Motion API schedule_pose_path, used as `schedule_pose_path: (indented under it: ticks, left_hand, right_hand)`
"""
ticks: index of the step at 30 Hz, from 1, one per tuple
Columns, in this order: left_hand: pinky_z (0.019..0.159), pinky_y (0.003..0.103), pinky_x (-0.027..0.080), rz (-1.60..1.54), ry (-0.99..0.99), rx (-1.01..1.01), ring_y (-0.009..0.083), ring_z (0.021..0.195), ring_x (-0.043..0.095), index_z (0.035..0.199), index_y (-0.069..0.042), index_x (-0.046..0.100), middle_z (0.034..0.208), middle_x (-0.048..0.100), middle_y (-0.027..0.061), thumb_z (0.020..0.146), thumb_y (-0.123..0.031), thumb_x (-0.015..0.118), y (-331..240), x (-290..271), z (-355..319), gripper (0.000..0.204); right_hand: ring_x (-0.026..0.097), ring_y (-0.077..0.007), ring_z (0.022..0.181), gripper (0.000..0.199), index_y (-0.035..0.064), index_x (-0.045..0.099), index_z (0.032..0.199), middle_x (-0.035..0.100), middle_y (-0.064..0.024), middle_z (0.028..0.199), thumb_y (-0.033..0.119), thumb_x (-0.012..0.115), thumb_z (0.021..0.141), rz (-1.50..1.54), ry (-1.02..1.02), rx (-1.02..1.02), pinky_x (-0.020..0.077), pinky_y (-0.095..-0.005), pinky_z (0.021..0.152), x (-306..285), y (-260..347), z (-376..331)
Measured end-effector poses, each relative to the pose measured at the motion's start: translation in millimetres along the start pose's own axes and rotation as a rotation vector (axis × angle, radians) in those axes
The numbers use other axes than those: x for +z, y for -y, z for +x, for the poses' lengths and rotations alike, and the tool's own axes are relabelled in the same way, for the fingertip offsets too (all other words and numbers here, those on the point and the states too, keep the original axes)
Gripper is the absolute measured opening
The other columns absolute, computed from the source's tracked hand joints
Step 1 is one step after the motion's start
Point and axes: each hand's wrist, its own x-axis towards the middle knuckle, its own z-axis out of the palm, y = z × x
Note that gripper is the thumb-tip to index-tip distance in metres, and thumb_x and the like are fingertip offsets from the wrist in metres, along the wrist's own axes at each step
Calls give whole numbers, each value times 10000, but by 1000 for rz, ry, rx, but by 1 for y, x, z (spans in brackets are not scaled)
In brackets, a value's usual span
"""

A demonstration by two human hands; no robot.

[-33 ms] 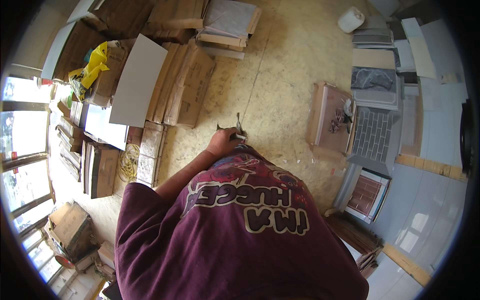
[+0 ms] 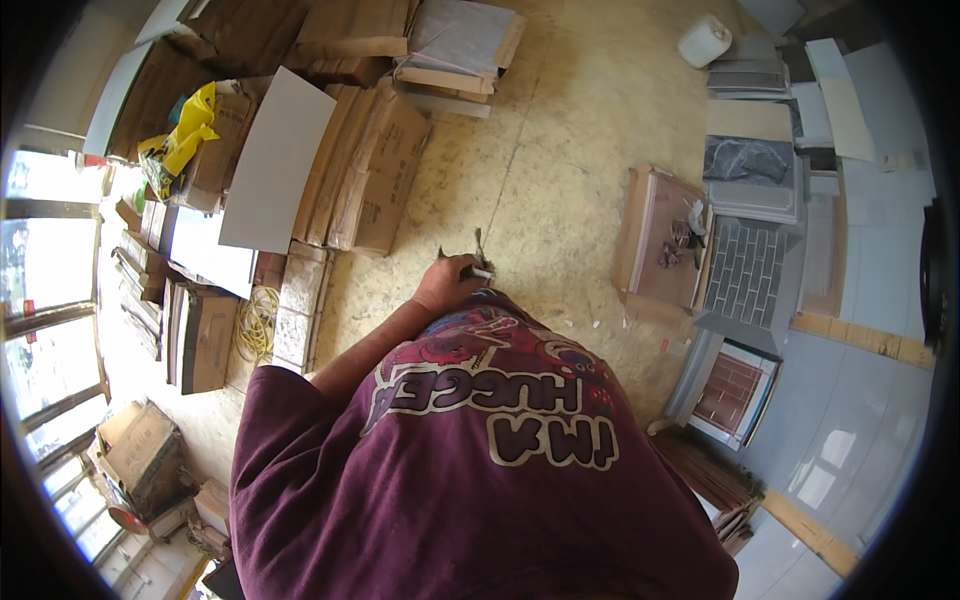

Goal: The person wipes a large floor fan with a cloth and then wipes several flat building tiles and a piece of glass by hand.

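Observation:
My left hand [image 2: 448,287] reaches forward over the speckled yellowish floor [image 2: 560,180], just past the front of my maroon printed shirt [image 2: 480,470]. Its fingers are closed on a small dark metal tool [image 2: 476,246] that looks like pliers, with the prongs pointing away from me. A small white piece [image 2: 483,272] shows at the fingertips. My left forearm runs back to the lower left. My right hand is hidden behind my shirt.
Flat cardboard boxes [image 2: 375,170] and a white board [image 2: 275,160] lie on the left, with a yellow bag [image 2: 190,130] and a coil of yellow cord [image 2: 258,322]. On the right are a shallow brown box [image 2: 655,215], tile samples [image 2: 745,270] and a white jug [image 2: 703,40].

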Motion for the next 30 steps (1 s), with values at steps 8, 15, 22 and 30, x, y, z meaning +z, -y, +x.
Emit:
schedule_pose_path:
  ticks: [8,15,22,30]
  left_hand:
    - [666,331,495,115,-131,-79,256,739,640,913,-54,641,787,642,148,708,-165,652,9,-4,12,233]
    - [680,340,498,129,-192,-118,268,744,643,919,-65,641,781,640,155,704,-182,648,22,-21,20,246]
    - [679,351,500,73,-249,-127,284,729,638,919,-85,643,768,640,154,694,-191,659,31,-54,60,250]
    - [673,363,497,53,-235,-41,299,742,624,902,-96,652,795,639,133,668,-164,660,32,-114,115,243]
  right_hand:
    - [509,-206,1079,397,11,488,1180,555,-105,1139,199,523,833,310,31,311,360,-315,973,-44,33,52]
    - [538,-183,1002,415,20,516,1142,582,-79,1074,254,535,799,-263,191,319,392,-293,916,-62,62,115]
    - [523,-151,1024,450,36,505,1197,550,-87,1137,291,585,836,-852,205,45,408,-293,888,86,219,148]
    - [564,-129,872,502,42,486,1211,553,-79,1130,226,668,781,-1032,338,-284,476,-273,756,217,272,265]
